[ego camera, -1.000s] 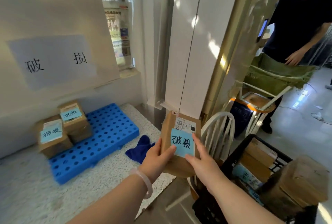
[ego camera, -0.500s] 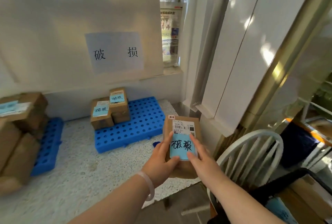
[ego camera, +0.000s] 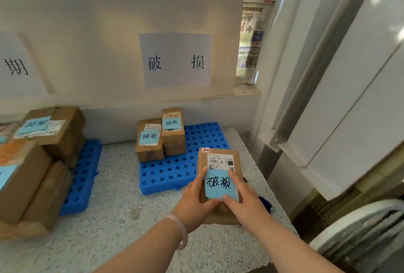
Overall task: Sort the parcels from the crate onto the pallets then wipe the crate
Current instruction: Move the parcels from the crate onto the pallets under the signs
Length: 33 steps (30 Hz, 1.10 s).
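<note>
Nearest me, left hand [ego camera: 194, 202] and right hand [ego camera: 244, 205] clamp one parcel [ego camera: 219, 163] by its sides, above the speckled floor [ego camera: 122, 218] at the right pallet [ego camera: 175, 174] near corner. Two pallets total. Two parcels [ego camera: 149, 141] occupy its far left; blue deck shows rightward. Left pallet [ego camera: 85, 172] is stacked. Wall [ego camera: 109, 21] bounds the far edge.

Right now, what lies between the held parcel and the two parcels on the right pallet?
Only bare pallet top, in the head view, separates the held parcel from the two parcels.
</note>
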Each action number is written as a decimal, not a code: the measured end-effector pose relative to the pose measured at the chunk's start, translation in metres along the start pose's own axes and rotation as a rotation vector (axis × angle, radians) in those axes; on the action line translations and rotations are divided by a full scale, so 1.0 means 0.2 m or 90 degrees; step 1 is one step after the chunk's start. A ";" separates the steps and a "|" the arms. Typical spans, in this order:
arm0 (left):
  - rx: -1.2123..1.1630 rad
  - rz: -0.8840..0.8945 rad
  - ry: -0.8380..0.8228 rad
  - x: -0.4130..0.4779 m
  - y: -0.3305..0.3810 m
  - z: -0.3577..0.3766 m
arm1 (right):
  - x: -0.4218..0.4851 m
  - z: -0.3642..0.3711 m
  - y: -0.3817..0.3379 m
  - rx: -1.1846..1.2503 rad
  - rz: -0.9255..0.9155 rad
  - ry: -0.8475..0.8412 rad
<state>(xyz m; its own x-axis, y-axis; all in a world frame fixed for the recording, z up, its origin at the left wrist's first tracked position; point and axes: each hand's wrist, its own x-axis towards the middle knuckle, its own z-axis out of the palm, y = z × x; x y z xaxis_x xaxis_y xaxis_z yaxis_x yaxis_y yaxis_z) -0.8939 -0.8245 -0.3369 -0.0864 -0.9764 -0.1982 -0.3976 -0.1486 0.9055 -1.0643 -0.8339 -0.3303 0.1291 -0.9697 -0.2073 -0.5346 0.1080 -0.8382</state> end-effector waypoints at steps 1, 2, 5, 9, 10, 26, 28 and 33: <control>-0.008 -0.008 0.000 0.06 -0.02 -0.03 | 0.07 0.02 -0.02 -0.002 0.004 0.000; -0.018 -0.009 0.004 0.10 -0.03 -0.05 | 0.11 0.02 -0.03 0.001 0.008 0.004; -0.040 -0.027 -0.008 0.23 -0.09 -0.11 | 0.24 0.07 -0.04 0.026 0.034 0.021; -0.029 -0.027 -0.036 0.37 -0.16 -0.17 | 0.35 0.16 -0.01 0.059 0.059 0.043; -0.024 -0.029 -0.041 0.40 -0.17 -0.18 | 0.38 0.17 -0.01 0.057 0.064 0.050; -0.018 -0.146 -0.021 0.80 -0.36 -0.22 | 0.84 0.27 0.10 -0.022 0.046 -0.016; -0.029 -0.143 -0.010 0.84 -0.37 -0.23 | 0.90 0.27 0.10 -0.017 0.035 -0.024; -0.040 -0.140 0.026 0.90 -0.36 -0.24 | 1.01 0.26 0.10 -0.028 0.023 -0.035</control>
<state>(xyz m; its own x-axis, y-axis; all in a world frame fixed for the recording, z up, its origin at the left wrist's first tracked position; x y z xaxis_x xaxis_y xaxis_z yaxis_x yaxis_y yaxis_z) -0.8377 -0.9968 -0.4190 0.0337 -0.9248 -0.3790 -0.3457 -0.3666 0.8638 -1.0053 -1.0154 -0.4155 0.1542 -0.9516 -0.2658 -0.5759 0.1320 -0.8068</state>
